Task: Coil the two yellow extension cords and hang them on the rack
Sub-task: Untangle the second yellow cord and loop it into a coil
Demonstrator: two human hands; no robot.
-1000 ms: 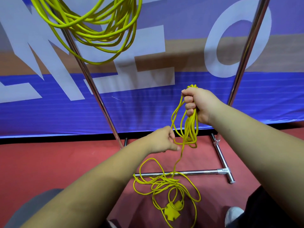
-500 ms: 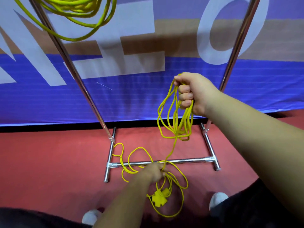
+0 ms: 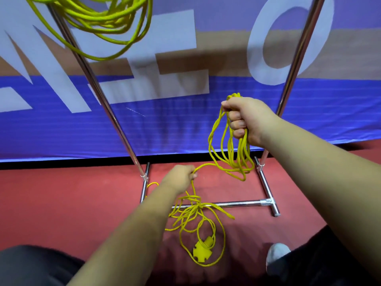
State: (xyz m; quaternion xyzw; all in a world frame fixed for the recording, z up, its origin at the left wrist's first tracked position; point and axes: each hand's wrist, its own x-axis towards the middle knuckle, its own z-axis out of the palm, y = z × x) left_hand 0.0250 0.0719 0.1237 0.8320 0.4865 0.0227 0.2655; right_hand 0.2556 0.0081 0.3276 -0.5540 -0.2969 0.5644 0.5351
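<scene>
Risen from the floor, left hand [image 3: 181,178] pinches yellow cord [image 3: 231,153]; right hand [image 3: 247,120] fist grips coils; banner [image 3: 206,124] shows "O".

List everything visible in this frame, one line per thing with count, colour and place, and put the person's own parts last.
Hung cord coil: one, yellow, draped on the rack at top left.
Second cord: one, yellow, loops held up at right, the rest tangled on the floor.
Socket block: one, yellow, on the floor at the loose cord's end.
Rack: one, silver metal, two uprights and a floor crossbar.
Banner: one, blue and tan with white letters, behind the rack.
Floor: red.
Shoe: one, white, lower right.
Left hand: closed on the cord, low at centre.
Right hand: fisted around the gathered loops.
</scene>
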